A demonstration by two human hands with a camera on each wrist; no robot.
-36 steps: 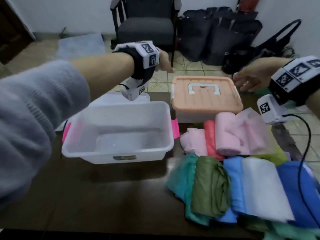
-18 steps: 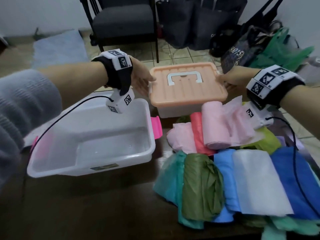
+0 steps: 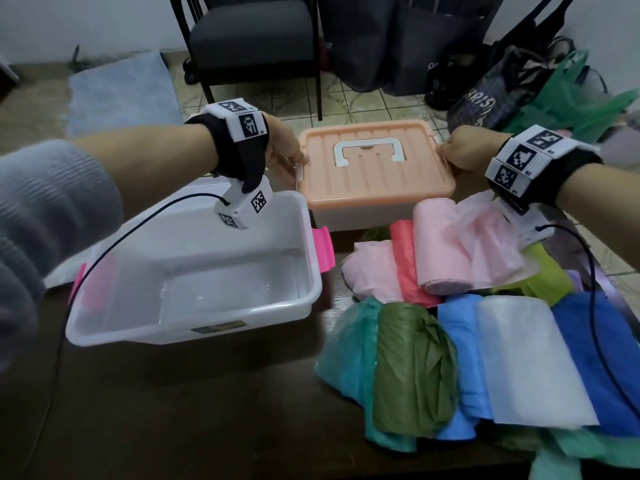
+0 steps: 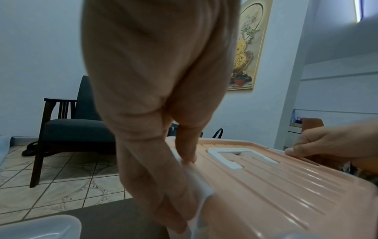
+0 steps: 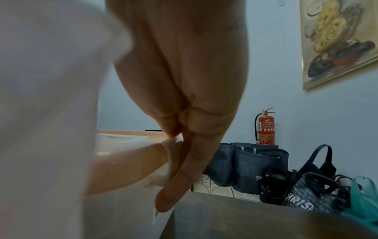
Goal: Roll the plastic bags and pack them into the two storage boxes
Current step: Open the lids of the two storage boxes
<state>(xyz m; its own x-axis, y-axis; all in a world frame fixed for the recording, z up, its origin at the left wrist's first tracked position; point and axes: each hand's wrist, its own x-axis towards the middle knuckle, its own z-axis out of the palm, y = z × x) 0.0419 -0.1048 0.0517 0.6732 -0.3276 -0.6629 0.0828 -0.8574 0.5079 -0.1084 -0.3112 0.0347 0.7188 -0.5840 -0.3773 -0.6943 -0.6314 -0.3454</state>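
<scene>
Both hands gripped the peach-lidded storage box (image 3: 375,174) at the bench's far edge: left hand (image 3: 285,152) and right hand (image 3: 465,150) fingers curled on its side latches, evidently to unclip the lid; unrolled plastic bags (image 3: 485,341) lay nearby.

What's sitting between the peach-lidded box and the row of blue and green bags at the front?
In the head view, between the peach-lidded box and the front row of bags lie a pale pink roll, a red bag and loose pink bags.
</scene>
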